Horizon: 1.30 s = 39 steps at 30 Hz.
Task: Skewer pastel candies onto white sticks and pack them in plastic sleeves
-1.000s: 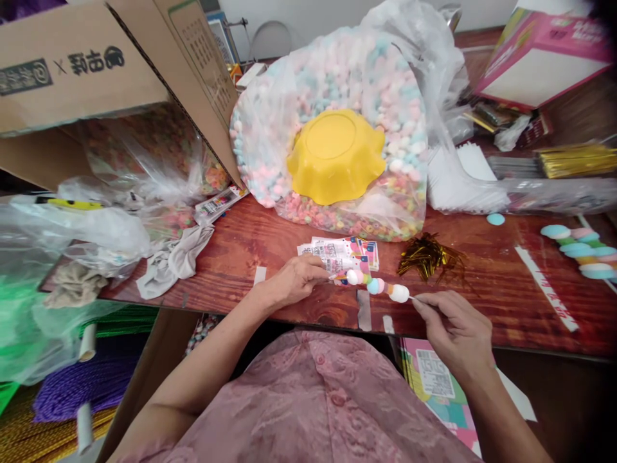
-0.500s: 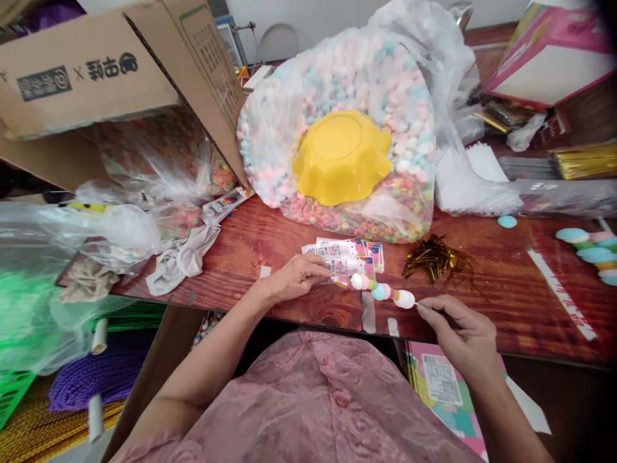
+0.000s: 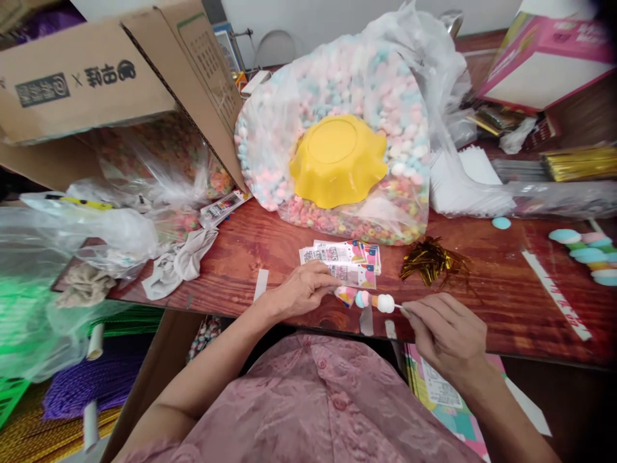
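Observation:
My left hand (image 3: 303, 290) is closed in a pinch on a small printed wrapper (image 3: 346, 295) at the front of the wooden table (image 3: 482, 302). My right hand (image 3: 446, 334) pinches the stick end of a candy skewer (image 3: 378, 301) with pastel marshmallow pieces. The skewer's far end sits inside the wrapper's mouth. A short stack of the same printed wrappers (image 3: 344, 257) lies just beyond my left hand. A bundle of gold twist ties (image 3: 430, 263) lies to the right of it.
A large clear bag of pastel candies (image 3: 337, 83) with a yellow bowl (image 3: 337, 161) on it fills the table's middle. A cardboard box (image 3: 96, 77) leans at left over plastic bags. Finished skewers (image 3: 590, 254) lie at far right near a pink box (image 3: 549, 58).
My right hand has pushed the skewer leftward into the wrapper, so fewer candy pieces show. Both hands have drawn closer together and slightly toward me.

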Motion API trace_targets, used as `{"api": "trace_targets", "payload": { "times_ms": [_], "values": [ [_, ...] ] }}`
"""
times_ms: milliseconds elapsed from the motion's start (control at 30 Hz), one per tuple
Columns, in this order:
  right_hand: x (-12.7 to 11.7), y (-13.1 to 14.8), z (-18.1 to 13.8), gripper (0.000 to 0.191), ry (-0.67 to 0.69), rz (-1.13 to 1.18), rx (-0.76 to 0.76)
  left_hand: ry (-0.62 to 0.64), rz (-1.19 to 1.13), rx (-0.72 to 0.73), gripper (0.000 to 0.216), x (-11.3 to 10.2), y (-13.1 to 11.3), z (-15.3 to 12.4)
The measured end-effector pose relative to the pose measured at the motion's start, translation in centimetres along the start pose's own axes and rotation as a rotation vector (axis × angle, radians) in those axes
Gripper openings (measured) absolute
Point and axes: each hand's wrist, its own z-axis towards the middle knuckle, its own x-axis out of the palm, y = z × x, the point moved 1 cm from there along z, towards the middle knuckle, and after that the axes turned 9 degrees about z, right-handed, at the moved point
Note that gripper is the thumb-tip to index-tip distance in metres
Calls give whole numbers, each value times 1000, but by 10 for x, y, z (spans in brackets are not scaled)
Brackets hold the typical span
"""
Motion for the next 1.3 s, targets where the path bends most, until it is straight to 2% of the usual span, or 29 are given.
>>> {"api": "trace_targets", "payload": {
  "times_ms": [167, 300, 433, 533, 667, 800, 867, 967, 1067, 1133, 1300],
  "values": [
    [6, 9, 14, 13, -87, 70, 3, 26, 1, 55, 26, -12, -15, 2],
    [8, 14, 21, 16, -161, 108, 47, 87, 38, 95, 49, -23, -20, 2],
    [12, 20, 27, 15, -182, 125, 32, 116, 187, 45, 45, -18, -17, 0],
    [13, 23, 35, 17, -182, 122, -31, 83, 227, 7, 46, -12, -15, -4],
    [3, 20, 54, 18, -101, 81, -192, 67, 167, -12, 53, -12, -18, -8],
    [-10, 21, 77, 17, 88, 10, -368, 161, 123, -40, 56, -19, -29, -7],
    [-15, 25, 88, 19, 169, -6, -454, 213, 110, -83, 54, -21, -32, -6],
    [-21, 31, 100, 22, 245, -9, -524, 202, 82, -199, 52, -22, -32, -5],
    [-23, 32, 104, 23, 244, -9, -524, 192, 45, -310, 32, -23, -32, -5],
    [-22, 33, 103, 23, 228, -20, -511, 228, 13, -343, 23, -24, -34, -4],
    [-17, 43, 101, 24, 228, -32, -537, 274, -204, -273, 21, -19, -44, 0]
  ]
}}
